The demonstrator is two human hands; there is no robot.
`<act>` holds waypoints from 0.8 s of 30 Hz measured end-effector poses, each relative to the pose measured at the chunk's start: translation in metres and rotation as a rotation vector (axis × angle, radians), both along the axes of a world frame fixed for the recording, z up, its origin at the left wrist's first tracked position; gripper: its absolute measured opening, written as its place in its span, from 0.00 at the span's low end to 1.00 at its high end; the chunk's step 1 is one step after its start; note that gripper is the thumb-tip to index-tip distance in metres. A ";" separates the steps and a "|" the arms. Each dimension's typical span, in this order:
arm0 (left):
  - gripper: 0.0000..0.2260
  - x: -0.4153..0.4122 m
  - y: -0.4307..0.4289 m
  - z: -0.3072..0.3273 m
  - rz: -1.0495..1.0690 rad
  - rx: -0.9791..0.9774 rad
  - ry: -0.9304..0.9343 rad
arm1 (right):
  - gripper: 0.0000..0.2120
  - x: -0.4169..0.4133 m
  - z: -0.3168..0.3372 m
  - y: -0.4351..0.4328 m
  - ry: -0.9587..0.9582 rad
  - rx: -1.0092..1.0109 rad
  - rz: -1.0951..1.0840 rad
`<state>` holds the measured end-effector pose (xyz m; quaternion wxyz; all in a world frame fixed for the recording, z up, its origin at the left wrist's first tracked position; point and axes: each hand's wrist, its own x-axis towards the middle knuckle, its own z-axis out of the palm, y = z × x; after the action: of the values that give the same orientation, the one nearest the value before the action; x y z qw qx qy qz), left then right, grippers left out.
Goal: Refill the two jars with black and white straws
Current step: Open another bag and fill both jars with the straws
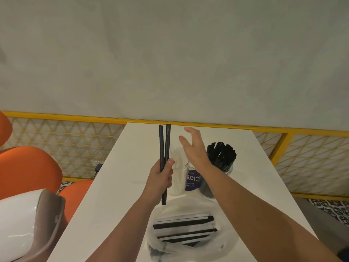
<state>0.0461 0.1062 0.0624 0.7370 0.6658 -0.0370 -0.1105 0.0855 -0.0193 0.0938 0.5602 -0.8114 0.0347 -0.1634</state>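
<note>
In the middle of the frame, the left hand (160, 179) grips two black straws (164, 146) upright. The right hand (195, 150) hangs over the white-straw jar (179, 178), fingers (184, 139) open and straight. The black-straw jar (221, 157) stands just right. A bag (171, 208) of straws lies low on the worktop (117, 195).

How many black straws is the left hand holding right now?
2, both upright in the left hand: one black straw on the left, the other straw meeting it at the grip. None more shows, though fingers could hide one.
</note>
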 end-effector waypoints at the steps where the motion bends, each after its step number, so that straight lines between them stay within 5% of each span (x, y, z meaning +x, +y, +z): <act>1: 0.11 -0.001 -0.002 0.001 -0.021 -0.001 -0.001 | 0.17 -0.004 0.008 0.001 -0.026 0.063 0.013; 8: 0.10 -0.005 -0.027 0.011 -0.285 0.019 -0.029 | 0.09 -0.028 0.042 -0.012 0.184 0.562 0.400; 13: 0.07 -0.003 -0.049 0.010 -0.316 0.143 -0.090 | 0.04 -0.036 0.047 -0.042 0.126 0.374 0.253; 17: 0.16 -0.001 -0.064 0.010 -0.234 0.238 -0.135 | 0.05 -0.035 0.053 -0.069 0.004 0.198 0.036; 24: 0.24 -0.003 -0.071 0.004 -0.221 0.295 -0.151 | 0.05 -0.030 0.051 -0.100 -0.213 0.204 -0.142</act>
<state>0.0432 0.0349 0.0664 0.6101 0.7647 -0.1484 -0.1447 0.0556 -0.1196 0.1451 0.6272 -0.7239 0.0489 -0.2832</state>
